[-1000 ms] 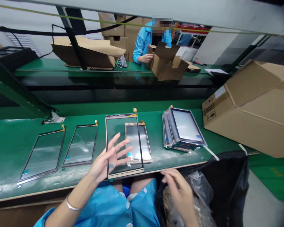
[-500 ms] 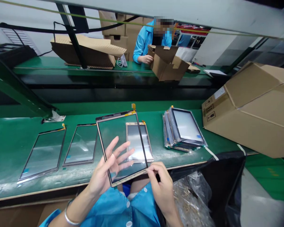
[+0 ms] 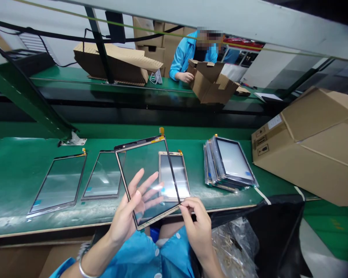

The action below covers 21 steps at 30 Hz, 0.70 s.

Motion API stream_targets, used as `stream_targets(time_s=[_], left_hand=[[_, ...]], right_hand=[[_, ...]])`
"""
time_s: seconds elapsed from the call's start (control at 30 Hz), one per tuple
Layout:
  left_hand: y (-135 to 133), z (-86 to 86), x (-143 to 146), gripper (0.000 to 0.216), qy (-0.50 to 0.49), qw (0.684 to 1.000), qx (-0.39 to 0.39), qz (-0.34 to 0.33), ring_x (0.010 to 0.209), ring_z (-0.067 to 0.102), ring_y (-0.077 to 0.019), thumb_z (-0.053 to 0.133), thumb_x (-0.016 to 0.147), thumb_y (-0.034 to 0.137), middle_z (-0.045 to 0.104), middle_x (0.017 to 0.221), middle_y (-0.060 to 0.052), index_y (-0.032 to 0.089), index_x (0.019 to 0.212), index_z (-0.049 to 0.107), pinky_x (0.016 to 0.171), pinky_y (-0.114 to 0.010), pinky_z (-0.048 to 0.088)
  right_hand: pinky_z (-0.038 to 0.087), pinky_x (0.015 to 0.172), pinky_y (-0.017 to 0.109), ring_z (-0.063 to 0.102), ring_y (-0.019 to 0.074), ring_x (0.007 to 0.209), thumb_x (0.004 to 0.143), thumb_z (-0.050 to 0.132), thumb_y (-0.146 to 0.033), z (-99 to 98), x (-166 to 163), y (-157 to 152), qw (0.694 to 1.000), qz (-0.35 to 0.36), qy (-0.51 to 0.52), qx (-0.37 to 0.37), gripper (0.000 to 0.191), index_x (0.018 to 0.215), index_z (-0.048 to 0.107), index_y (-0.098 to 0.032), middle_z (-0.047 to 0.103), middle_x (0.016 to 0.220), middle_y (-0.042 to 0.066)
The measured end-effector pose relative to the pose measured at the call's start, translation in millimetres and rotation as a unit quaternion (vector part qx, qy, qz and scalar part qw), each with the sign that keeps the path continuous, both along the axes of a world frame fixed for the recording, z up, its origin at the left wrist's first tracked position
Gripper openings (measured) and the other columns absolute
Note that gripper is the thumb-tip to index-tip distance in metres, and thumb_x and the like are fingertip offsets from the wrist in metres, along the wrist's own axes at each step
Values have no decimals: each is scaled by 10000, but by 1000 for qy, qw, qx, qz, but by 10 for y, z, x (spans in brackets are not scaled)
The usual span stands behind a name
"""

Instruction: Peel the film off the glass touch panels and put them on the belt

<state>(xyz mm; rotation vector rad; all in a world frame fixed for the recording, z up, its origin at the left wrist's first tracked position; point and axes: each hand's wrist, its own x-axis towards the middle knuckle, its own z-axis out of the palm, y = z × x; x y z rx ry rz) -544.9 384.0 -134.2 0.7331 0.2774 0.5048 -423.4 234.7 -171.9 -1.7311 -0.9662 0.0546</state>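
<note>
A clear touch screen panel (image 3: 150,162) with a thin dark frame and an orange flex cable at its top is held tilted above the bench edge. My left hand (image 3: 130,208) supports it from the left, thumb in front and fingers spread behind the glass. My right hand (image 3: 195,220) pinches its lower right corner between thumb and fingers. Behind the panel, a smaller screen (image 3: 178,173) with a pale border lies on the bench, partly seen through the glass. Two more framed glass panels, one farther left (image 3: 59,185) and one nearer (image 3: 104,175), lie flat to the left.
A stack of wrapped screens (image 3: 232,162) sits on the green bench (image 3: 5,166) at right, beside a large cardboard box (image 3: 307,143). Crumpled clear plastic (image 3: 234,247) fills a black bag below. Across the bench, a co-worker (image 3: 182,58) handles an open carton (image 3: 210,83).
The view has turned slightly, so the bench and background sit a little farther right. Both hands keep the same hold on the panel, which is tilted slightly more.
</note>
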Motion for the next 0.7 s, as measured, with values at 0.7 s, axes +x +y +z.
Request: stream_targets(time_s=[0.7], left_hand=[[-87, -451, 123, 514, 41, 981, -133, -134, 1148, 594, -312, 637, 836, 460, 602, 1305, -119, 281, 1302, 517, 850, -418, 536]], right_hand=[[485, 897, 414, 611, 205, 1075, 935, 481, -155, 1266, 701, 414, 867, -192, -156, 434, 82, 912, 538, -209, 653, 1112, 26]])
